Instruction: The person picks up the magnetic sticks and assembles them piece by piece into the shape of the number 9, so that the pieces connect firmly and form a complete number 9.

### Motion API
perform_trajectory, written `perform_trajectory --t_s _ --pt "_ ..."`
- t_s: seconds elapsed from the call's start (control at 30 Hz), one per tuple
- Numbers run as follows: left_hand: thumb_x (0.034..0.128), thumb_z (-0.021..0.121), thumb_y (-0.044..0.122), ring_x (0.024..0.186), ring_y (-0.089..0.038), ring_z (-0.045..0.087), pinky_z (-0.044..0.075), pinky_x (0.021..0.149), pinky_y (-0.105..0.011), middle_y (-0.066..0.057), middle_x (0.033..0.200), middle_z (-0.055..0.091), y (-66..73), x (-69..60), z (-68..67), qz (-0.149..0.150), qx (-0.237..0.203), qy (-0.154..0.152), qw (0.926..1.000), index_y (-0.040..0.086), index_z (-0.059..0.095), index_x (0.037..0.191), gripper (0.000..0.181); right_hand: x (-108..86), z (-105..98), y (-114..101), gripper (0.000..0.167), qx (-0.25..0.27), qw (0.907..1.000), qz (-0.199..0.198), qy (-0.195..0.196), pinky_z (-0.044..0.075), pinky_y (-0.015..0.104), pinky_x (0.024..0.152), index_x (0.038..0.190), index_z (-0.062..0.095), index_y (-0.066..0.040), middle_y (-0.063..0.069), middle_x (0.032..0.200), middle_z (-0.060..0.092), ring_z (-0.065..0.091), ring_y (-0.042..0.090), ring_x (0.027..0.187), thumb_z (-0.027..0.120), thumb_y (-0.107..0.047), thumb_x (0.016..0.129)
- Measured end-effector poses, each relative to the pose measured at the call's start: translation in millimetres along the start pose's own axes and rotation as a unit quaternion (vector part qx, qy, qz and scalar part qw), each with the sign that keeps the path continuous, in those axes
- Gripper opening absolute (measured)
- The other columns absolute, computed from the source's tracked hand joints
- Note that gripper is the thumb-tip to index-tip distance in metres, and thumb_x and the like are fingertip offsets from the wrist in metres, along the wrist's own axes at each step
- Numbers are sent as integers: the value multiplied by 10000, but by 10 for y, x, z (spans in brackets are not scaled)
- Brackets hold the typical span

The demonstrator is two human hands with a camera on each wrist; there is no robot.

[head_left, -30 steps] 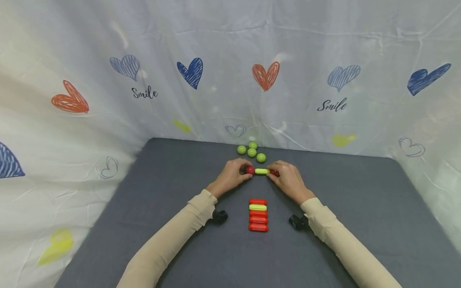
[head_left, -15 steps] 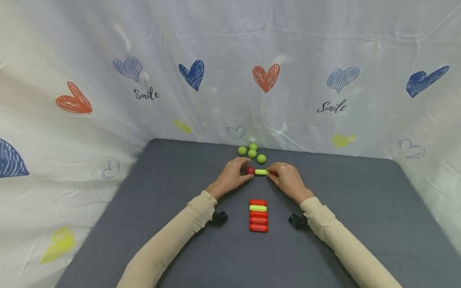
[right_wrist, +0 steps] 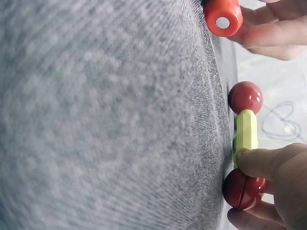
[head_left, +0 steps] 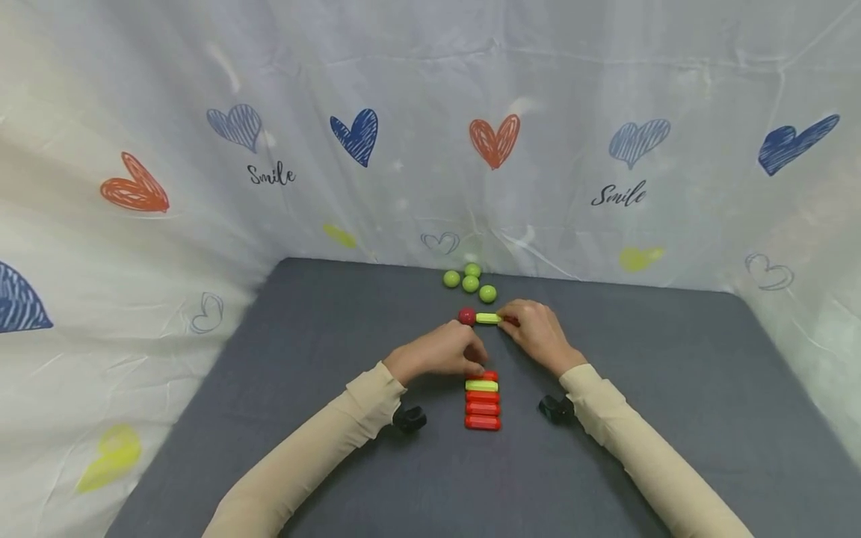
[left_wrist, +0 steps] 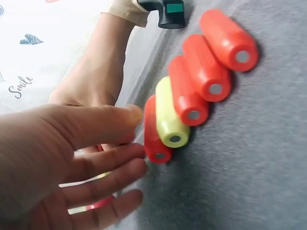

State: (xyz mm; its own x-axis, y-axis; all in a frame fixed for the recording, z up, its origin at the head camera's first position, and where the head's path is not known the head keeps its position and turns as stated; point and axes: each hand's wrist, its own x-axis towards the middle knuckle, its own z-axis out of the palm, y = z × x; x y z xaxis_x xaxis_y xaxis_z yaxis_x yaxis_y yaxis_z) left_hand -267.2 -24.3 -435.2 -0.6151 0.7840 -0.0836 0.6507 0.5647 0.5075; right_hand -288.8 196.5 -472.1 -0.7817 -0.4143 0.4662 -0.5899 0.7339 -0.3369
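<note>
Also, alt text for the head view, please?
A person's right hand holds a lime rod with a red ball at its left end; the left hand is at the far end of a row of five rods. Four green balls lie beyond.

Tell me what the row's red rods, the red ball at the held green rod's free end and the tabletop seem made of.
Red rods: likely hard plastic, smooth and satin, with soft highlights; their grey end discs look like metal.
Red ball: glossy, with bright spots of light; painted metal or plastic, I can't tell.
Tabletop: matte grey cloth, judging by its woven grain.
</note>
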Motion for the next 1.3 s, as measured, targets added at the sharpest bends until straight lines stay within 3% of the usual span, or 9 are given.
perform_trajectory --t_s 0.2,0.37,0.47,0.6,0.7,0.87,0.97,1.1,1.3 --pt "861 812 208 683 30 606 491 645 -161 139 792 702 40 94 2 27 351 -409 9985 163 816 929 81 3 -3 6 147 -22 10000 30 -89 556 427 734 994 787 -45 87 959 731 676 229 834 798 -52 847" --pt "871 794 183 653 12 596 483 616 -171 135 768 681 68 95 18 -54 492 -441 9978 154 803 924 61 11 4 1 151 -62 9999 31 -76 552 433 730 987 789 -45 86 954 731 676 235 831 806 -50 838" --pt "877 783 188 642 12 598 488 612 -171 131 750 673 60 58 35 -146 317 -176 9992 150 794 913 54 15 14 -5 155 -70 9999 56 -82 551 438 734 987 789 -45 87 962 733 681 239 841 813 -59 834" --pt "884 774 200 586 -19 610 503 569 -195 124 715 665 -18 -26 84 -497 -432 624 9959 141 777 895 60 15 22 -13 151 -53 9999 84 -98 550 429 731 982 791 -49 81 958 734 682 232 838 816 -72 835" --pt "877 780 200 553 -69 619 515 534 -239 101 713 670 -120 -83 131 -943 -1162 1375 9791 119 769 895 84 13 20 -7 149 -56 9999 68 -93 550 426 735 981 791 -49 78 956 734 681 227 838 816 -72 836" --pt "879 772 228 534 -131 623 526 511 -290 47 693 678 -276 -84 215 -1781 -1912 2356 9361 111 778 879 117 5 6 9 150 -58 10000 63 -47 550 435 736 976 792 -43 83 958 734 683 235 839 819 -62 830" --pt "879 768 242 521 -146 643 537 507 -300 33 672 686 -291 -53 242 -2271 -2226 2566 9127 120 784 846 128 -9 9 15 146 -46 9999 83 -55 551 438 733 971 795 -47 80 954 735 684 234 837 819 -57 827" --pt "864 775 221 521 -147 668 555 510 -292 13 669 698 -269 7 243 -2662 -2636 2678 8877 101 784 798 137 -12 14 16 147 -40 9999 99 -100 553 430 732 976 796 -52 75 954 736 684 224 836 818 -63 831" --pt "863 783 176 542 -149 678 565 514 -293 -41 678 703 -258 51 218 -2719 -3128 2772 8668 48 768 792 147 19 2 19 150 -96 9999 114 -68 553 424 720 978 796 -51 78 953 736 682 222 825 819 -66 831"
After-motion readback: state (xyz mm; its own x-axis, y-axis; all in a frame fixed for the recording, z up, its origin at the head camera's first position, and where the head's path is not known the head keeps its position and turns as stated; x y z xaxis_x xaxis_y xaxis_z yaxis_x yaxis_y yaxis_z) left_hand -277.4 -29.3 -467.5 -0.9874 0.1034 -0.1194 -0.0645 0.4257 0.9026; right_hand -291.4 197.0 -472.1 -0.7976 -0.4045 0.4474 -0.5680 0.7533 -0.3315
